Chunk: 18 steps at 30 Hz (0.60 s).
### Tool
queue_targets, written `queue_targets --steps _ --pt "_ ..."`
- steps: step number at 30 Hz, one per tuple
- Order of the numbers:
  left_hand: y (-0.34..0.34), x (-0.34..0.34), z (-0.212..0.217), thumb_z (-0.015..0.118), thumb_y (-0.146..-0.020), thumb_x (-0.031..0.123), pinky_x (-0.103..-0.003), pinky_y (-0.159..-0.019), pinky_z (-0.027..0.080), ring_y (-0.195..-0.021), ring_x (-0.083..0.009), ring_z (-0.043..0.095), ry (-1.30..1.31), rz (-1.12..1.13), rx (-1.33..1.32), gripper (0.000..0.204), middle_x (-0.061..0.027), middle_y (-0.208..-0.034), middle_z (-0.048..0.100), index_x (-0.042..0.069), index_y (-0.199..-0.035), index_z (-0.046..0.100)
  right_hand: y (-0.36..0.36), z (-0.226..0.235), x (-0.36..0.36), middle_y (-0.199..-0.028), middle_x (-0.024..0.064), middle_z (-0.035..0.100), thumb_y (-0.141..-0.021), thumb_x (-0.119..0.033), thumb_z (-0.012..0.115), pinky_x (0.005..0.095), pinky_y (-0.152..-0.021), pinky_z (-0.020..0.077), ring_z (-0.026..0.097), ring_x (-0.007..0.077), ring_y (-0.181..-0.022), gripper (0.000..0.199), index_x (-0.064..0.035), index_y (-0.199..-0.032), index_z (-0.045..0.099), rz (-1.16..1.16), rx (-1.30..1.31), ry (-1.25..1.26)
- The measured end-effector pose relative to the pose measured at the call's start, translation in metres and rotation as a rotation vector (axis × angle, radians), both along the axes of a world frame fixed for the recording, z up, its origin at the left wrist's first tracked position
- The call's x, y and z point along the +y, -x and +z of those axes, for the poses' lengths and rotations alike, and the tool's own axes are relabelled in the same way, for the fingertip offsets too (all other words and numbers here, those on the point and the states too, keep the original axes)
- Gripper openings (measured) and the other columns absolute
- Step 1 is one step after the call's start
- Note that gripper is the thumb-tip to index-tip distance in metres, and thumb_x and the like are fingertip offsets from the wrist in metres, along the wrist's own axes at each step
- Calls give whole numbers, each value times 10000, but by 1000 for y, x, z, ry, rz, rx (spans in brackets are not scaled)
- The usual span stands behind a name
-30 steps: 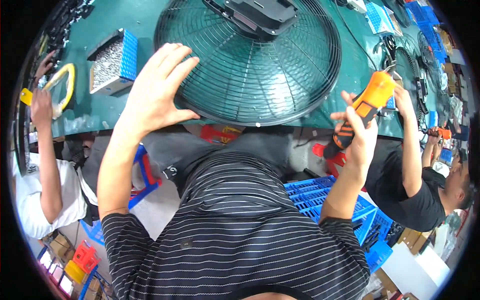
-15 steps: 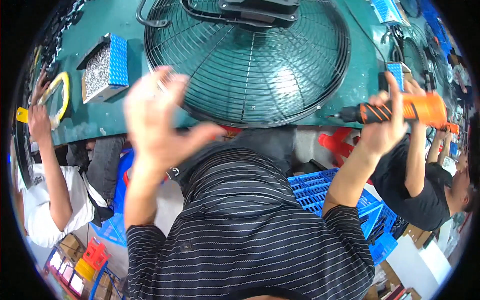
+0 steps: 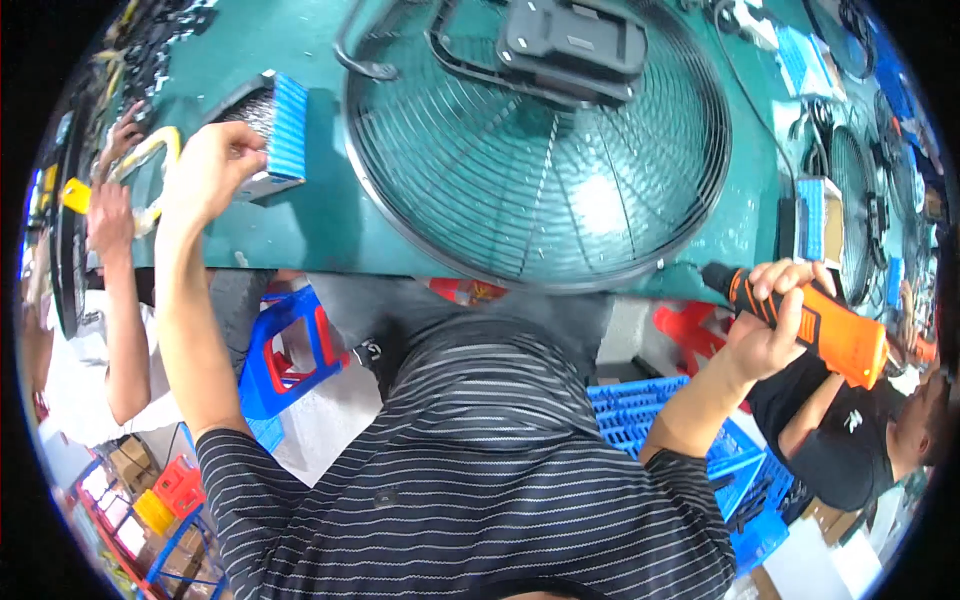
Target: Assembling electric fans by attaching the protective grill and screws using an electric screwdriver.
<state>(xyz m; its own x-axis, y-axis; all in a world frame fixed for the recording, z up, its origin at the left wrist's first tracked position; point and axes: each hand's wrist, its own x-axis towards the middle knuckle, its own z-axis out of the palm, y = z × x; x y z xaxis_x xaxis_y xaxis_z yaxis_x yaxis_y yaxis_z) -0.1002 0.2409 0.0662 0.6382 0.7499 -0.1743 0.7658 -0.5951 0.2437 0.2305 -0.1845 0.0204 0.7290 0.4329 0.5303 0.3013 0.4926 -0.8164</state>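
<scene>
My left hand (image 3: 208, 172) is at a blue-and-white carton (image 3: 290, 130) filled with small silvery metal parts. Its fingers are bent together over the near side of the carton; whatever they pinch is too small to make out. My right hand (image 3: 765, 338) grips an orange and black power screwdriver (image 3: 838, 338), its dark nose pointing left, just off the table's near edge. Between my hands a large round black fan grille (image 3: 540, 215) lies on the green table, with a black housing (image 3: 575, 50) on top and a bent black tube bracket (image 3: 362, 62) at its left.
On the left a co-worker's hands (image 3: 110, 215) are beside a yellow ring (image 3: 165, 145). Another person in black (image 3: 850, 430) sits at right, near more fan grilles (image 3: 850, 200) and an open carton (image 3: 820, 220). Blue plastic crates (image 3: 640, 410) and a blue-red stool (image 3: 285, 350) stand below the table.
My left hand has moved left from beside the grille to the carton, and its fingers have closed. My right hand has lowered slightly with the screwdriver, which now tilts down to the right.
</scene>
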Motion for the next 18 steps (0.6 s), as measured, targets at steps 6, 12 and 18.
queue_targets --steps 6,12,18 --pt "10 -2 -2 737 -762 150 -388 -743 532 -791 -291 694 -59 -10 -23 137 -122 -825 713 61 -865 723 7 6 -15 -898 61 533 -955 -103 585 308 -671 436 506 144 -701 400 23 -1299 424 56 145 21" --pt "19 -36 5 720 -800 75 -337 -672 504 -731 -206 638 -128 8 -398 123 -79 -871 685 44 -916 688 30 38 -5 -902 81 484 -925 -173 609 279 -631 417 492 136 -674 612 37 -1426 326 45 114 -101" --pt "-15 -177 -16 746 -811 -14 -222 -597 482 -649 -88 618 777 -148 -1048 100 -71 -866 693 -4 -902 708 78 79 46 -875 53 485 -927 -170 621 283 -604 430 505 127 -649 459 -6 -1305 417 415 386 -473"
